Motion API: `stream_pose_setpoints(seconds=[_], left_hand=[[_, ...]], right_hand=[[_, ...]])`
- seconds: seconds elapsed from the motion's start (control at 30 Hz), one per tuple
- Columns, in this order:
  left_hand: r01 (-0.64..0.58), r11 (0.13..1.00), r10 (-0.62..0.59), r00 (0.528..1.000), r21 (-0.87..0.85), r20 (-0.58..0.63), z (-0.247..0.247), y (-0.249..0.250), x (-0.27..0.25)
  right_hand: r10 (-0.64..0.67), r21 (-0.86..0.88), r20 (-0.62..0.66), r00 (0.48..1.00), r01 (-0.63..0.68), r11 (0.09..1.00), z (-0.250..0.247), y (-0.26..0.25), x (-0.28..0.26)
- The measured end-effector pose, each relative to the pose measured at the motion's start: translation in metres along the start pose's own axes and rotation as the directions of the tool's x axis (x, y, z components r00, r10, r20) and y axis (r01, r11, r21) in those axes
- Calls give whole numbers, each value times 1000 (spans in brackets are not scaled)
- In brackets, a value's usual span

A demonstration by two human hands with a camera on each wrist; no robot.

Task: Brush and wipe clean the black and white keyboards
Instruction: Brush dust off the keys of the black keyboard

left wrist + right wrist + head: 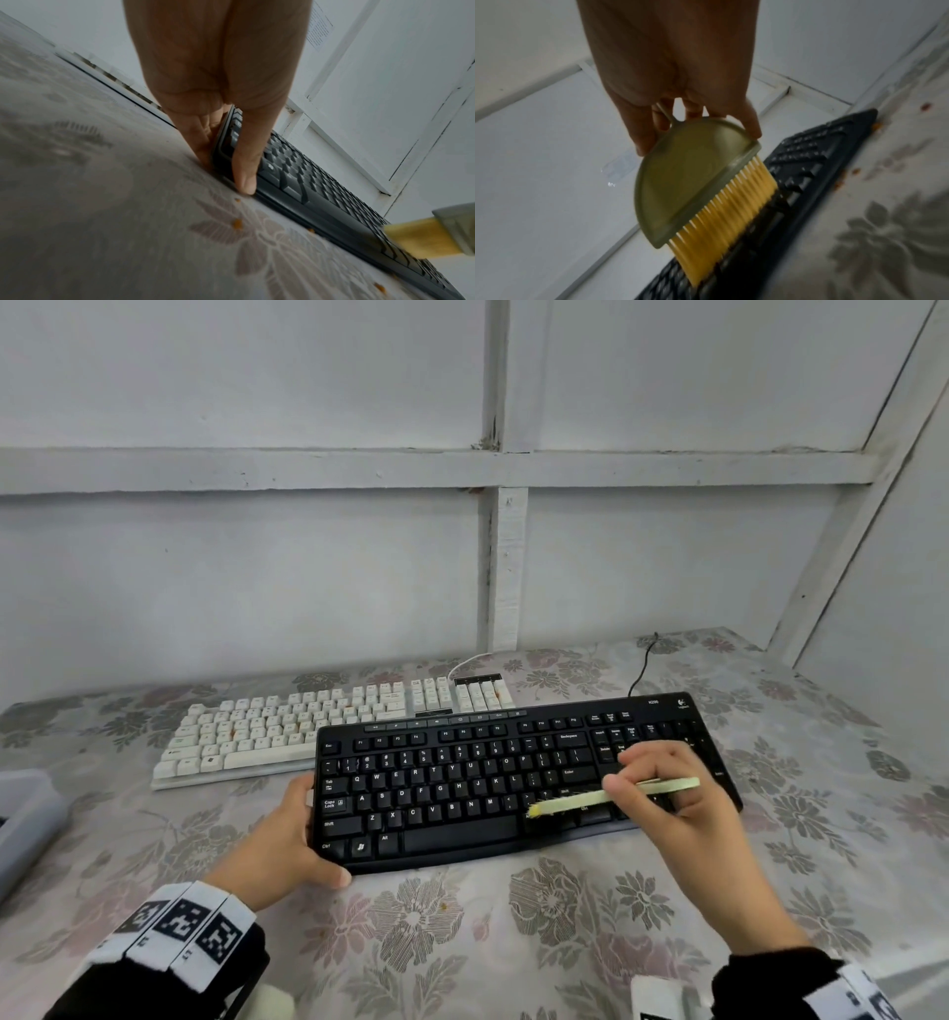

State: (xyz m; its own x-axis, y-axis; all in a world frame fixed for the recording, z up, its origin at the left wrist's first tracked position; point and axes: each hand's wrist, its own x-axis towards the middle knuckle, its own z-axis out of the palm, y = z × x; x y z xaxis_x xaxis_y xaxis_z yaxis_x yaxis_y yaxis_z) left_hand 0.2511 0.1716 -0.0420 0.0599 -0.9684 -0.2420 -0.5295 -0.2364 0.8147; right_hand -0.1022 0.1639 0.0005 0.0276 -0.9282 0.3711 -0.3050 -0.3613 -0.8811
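The left hand (280, 839) grips the black keyboard (462, 793) by its left end so it stays steady on the floral table (462, 942) — the right hand (667, 783) pinches the brush (695, 182), bristles on the lower right keys; the white keyboard (308, 726) waits just behind.

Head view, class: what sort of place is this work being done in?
Probably a plain home or makeshift workspace: a table under a floral cloth, a white panelled wall behind, and two keyboards, black and white, laid out.
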Motion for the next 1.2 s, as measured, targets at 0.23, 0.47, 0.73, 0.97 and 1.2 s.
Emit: stream_pose_setpoints(seconds=[0.23, 0.47, 0.73, 0.97, 1.2], left_hand=[[2, 1000, -2, 1000, -30, 17, 1, 2, -1], [-2, 1000, 2, 1000, -11, 2, 1, 1, 0], [6, 1000, -6, 1000, -12, -4, 1, -2, 3], [6, 1000, -6, 1000, -6, -16, 1, -5, 5], [15, 1000, -14, 1000, 9, -21, 1, -5, 5]], right_hand=[[-4, -111, -137, 991, -11, 994, -34, 16, 15], [35, -24, -159, 987, -40, 999, -57, 31, 23], [16, 18, -147, 989, -13, 1000, -78, 39, 28], [5, -74, -276, 961, -26, 997, -95, 53, 32], [12, -86, -242, 970, -34, 996, -92, 53, 33]])
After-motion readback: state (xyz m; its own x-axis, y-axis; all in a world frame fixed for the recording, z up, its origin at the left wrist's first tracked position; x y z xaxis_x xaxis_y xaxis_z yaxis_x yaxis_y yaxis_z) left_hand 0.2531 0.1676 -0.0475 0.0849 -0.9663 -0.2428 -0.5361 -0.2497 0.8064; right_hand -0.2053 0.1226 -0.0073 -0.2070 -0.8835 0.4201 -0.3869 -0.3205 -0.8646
